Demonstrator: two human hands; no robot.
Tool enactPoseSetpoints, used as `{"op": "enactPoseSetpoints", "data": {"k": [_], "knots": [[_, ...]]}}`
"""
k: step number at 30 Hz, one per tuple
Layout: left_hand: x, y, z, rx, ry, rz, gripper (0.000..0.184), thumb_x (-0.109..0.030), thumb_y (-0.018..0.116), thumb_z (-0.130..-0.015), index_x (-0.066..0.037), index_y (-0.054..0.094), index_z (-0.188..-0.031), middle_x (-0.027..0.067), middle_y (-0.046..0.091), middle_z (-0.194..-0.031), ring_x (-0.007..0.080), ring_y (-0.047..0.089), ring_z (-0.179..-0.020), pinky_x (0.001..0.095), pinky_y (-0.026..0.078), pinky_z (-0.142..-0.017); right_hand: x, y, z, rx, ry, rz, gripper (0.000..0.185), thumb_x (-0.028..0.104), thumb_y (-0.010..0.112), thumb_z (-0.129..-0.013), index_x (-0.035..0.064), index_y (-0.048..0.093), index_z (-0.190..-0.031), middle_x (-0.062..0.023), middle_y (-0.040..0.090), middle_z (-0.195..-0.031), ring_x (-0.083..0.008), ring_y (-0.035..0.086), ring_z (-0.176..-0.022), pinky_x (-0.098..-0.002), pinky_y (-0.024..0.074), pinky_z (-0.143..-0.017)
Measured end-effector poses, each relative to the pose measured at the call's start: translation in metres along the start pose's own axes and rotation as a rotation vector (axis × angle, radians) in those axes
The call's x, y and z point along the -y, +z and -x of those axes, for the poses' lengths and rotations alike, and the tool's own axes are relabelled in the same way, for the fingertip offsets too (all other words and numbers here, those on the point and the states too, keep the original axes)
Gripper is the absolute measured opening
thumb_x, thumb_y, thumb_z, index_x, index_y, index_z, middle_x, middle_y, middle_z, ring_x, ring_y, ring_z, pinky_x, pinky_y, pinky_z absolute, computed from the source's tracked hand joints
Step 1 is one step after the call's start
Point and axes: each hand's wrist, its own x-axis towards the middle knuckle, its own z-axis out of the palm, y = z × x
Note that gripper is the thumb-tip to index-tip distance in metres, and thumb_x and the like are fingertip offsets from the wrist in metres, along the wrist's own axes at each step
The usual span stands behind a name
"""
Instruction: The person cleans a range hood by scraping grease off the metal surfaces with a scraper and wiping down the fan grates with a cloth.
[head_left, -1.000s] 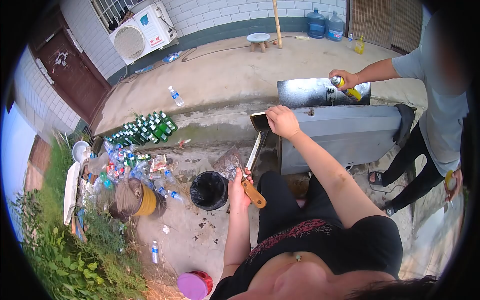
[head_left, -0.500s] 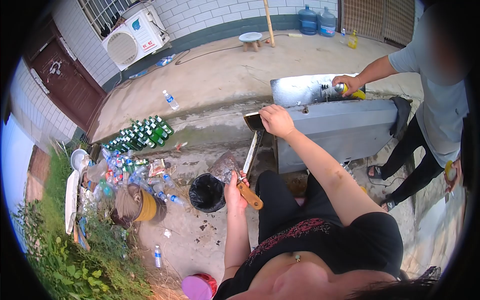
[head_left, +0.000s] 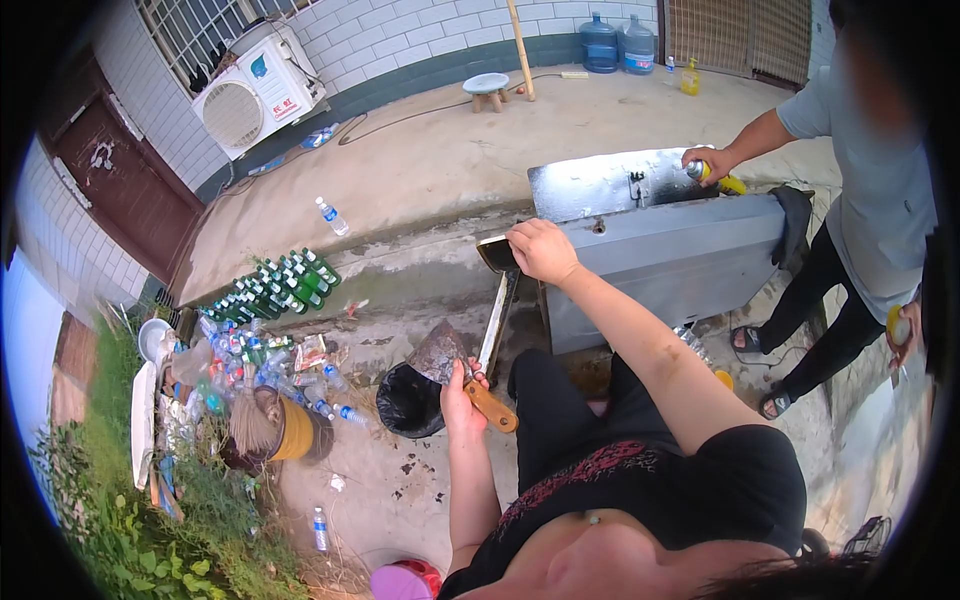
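Note:
My left hand (head_left: 465, 396) is closed round a scraper with a wooden handle (head_left: 491, 406) and a wide, dirty metal blade (head_left: 438, 354). A long narrow strip (head_left: 492, 322) with a pale face rises just beyond that hand; whether the hand grips it too is unclear. My right hand (head_left: 543, 250) pinches the edge of a dark angled piece (head_left: 497, 254) at the strip's upper end. The black-lined bin (head_left: 408, 400) stands beside the scraper blade. A large grey metal panel (head_left: 670, 262) is right of my right hand.
At the right a person (head_left: 880, 190) holds a yellow spray can (head_left: 705, 172) over a shiny sheet (head_left: 600, 185). Green bottles (head_left: 285, 285), plastic bottles (head_left: 240, 345) and a broom (head_left: 255, 425) are at the left. A stool (head_left: 487, 85) stands at the back.
The whole view has shifted, with the background moving left. The other person's spray can has moved right along the sheet. Both my hands keep their holds.

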Motion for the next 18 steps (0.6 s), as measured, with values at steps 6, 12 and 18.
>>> {"op": "enactPoseSetpoints", "data": {"k": [6, 12, 18], "knots": [[-0.006, -0.028, -0.002, -0.021, 0.007, 0.011, 0.023, -0.025, 0.056, -0.083, -0.003, 0.053, -0.090, 0.0034, 0.055, -0.078, 0.0102, 0.050, -0.064, 0.0219, 0.043, -0.056, 0.000, -0.001, 0.000, -0.003, -0.005, 0.004, 0.011, 0.012, 0.058, -0.068, 0.0081, 0.058, -0.079, -0.0037, 0.056, -0.077, -0.0211, 0.053, -0.076, -0.0323, 0.0419, -0.071], [0.001, -0.145, 0.007, -0.262, -0.017, 0.068, 0.023, -0.028, 0.049, -0.087, -0.004, 0.051, -0.089, 0.0018, 0.052, -0.076, 0.0094, 0.049, -0.063, 0.0202, 0.043, -0.056, 0.001, -0.002, 0.000, 0.021, 0.002, 0.012, 0.010, 0.013, 0.057, -0.069, 0.0085, 0.057, -0.077, -0.0037, 0.055, -0.076, -0.0208, 0.053, -0.077, -0.0323, 0.0417, -0.070], [0.055, -0.312, 0.058, -0.690, -0.124, 0.022, 0.021, -0.020, 0.039, -0.089, -0.006, 0.046, -0.074, 0.0020, 0.046, -0.062, 0.0120, 0.045, -0.052, 0.0243, 0.040, -0.048, 0.000, 0.001, 0.002, 0.024, 0.006, 0.025, 0.010, 0.013, 0.057, -0.069, 0.0085, 0.057, -0.078, -0.0036, 0.055, -0.076, -0.0206, 0.053, -0.077, -0.0322, 0.0418, -0.070]]}}
